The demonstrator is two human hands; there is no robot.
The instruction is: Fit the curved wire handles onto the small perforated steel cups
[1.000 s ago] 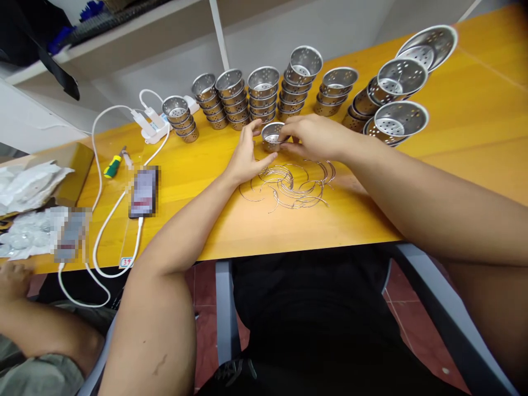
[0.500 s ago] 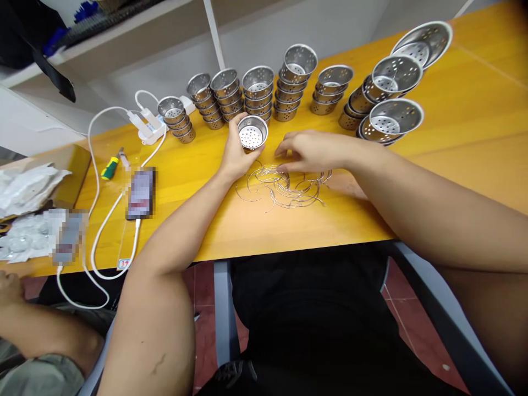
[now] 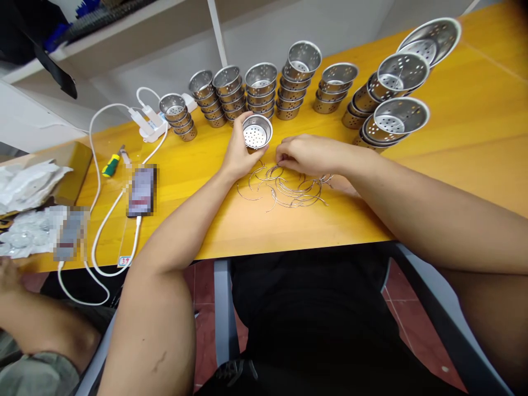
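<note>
So we've got our left hand wrapped round the side of a small perforated metal cup, thumb nearer us and fingers round the far side, and that grip is definitely closed on it. The cup is tilted mouth toward us, so we get a nice look at the holey floor, but a chunk of its outer wall is behind the hand and we honestly can't tell if the bottom touches the table. Our right hand is just beside it, fingertips bunched together at the back edge of a loose pile of wire rings. Is there a wire pinched in there? Can't tell, they're too thin and our knuckles cover the spot. Same reason we can't count the rings: they overlap into a tangle. Behind all that is a row of stacked cups; our left hand and the held cup block the lower parts of a couple of stacks. Over on the right, our forearm hides the base of the nearest leaning stack. The two phones on the left are pixelated, so no reading the screens, and a neighbour's arm gets chopped off by the left edge.
</note>
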